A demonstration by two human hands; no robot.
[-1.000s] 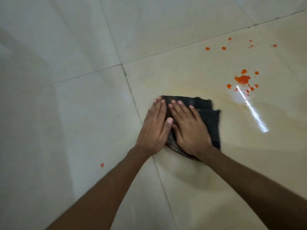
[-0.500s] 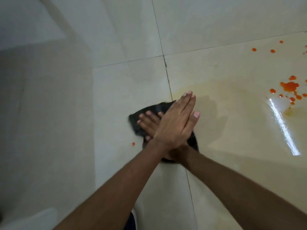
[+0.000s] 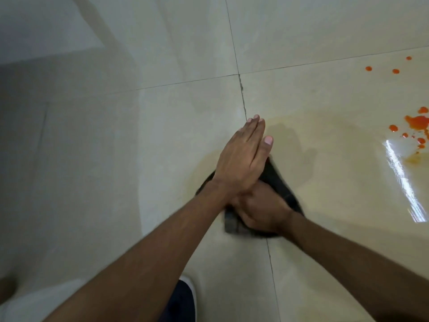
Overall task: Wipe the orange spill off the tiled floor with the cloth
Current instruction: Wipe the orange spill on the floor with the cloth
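A dark cloth (image 3: 283, 185) lies bunched on the pale tiled floor, across a grout line (image 3: 242, 94). My right hand (image 3: 262, 210) presses down on it, its fingers hidden under my left hand. My left hand (image 3: 241, 163) is flat with fingers straight and together, crossed over the right hand and holding nothing. The main orange spill (image 3: 417, 122) sits at the far right edge, well apart from the cloth. Small orange drops (image 3: 368, 68) dot the tile beyond it. A yellowish wet smear (image 3: 325, 147) spreads from the cloth toward the spill.
A dark shoe with a white sole (image 3: 185, 298) stands near the bottom edge, under my left forearm. A bright light reflection (image 3: 404, 182) streaks the wet tile at the right. A grey shadow covers the floor on the left.
The hands went from side by side to crossed, left over right. The cloth slid left, then back toward the grout line. The small orange drop left of it no longer shows.
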